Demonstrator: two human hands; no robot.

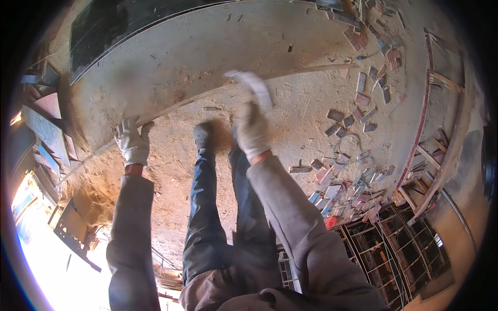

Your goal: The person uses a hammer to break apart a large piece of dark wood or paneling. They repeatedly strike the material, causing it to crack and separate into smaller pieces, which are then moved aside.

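My left hand (pixel 133 142), in a white work glove, rests with its fingers closed over a long thin wooden strip (pixel 218 92) that runs along the edge of a big sawdust-covered board (pixel 207 46). My right hand (pixel 252 129), also gloved, is raised and grips a pale flat tool (pixel 252 84), which is motion-blurred; I cannot tell what kind it is. It hovers just above the strip. Below the hands I see my dark trousers and one dark shoe (pixel 203 136) on the dusty floor.
Several small wood offcuts (pixel 358 111) lie scattered at the right. Stacked wooden lattice frames (pixel 394 249) stand at the lower right, and a curved wooden frame (pixel 430 135) at the right. A sawdust heap (pixel 91 192) lies at the left and a dark panel (pixel 104 26) at the top left.
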